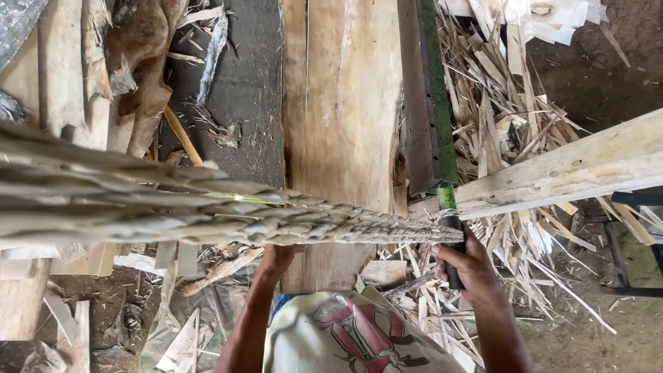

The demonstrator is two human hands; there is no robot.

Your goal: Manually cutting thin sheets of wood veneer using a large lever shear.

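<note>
A bundle of long grey woody stalks crosses the view from the left edge and narrows to a tip near the right. My left hand grips the bundle from below, mostly hidden under it. My right hand is closed on the black handle of a long cleaver-like blade with a green spine. The blade points away from me, resting on edge along the right side of a thick upright wooden block. The bundle's tip lies over the block by the handle.
Pale wood slivers and shavings pile up right of the block and around my legs. A light plank runs diagonally at the right. Rough slabs and bark lie at upper left. Dirt floor shows at the far right.
</note>
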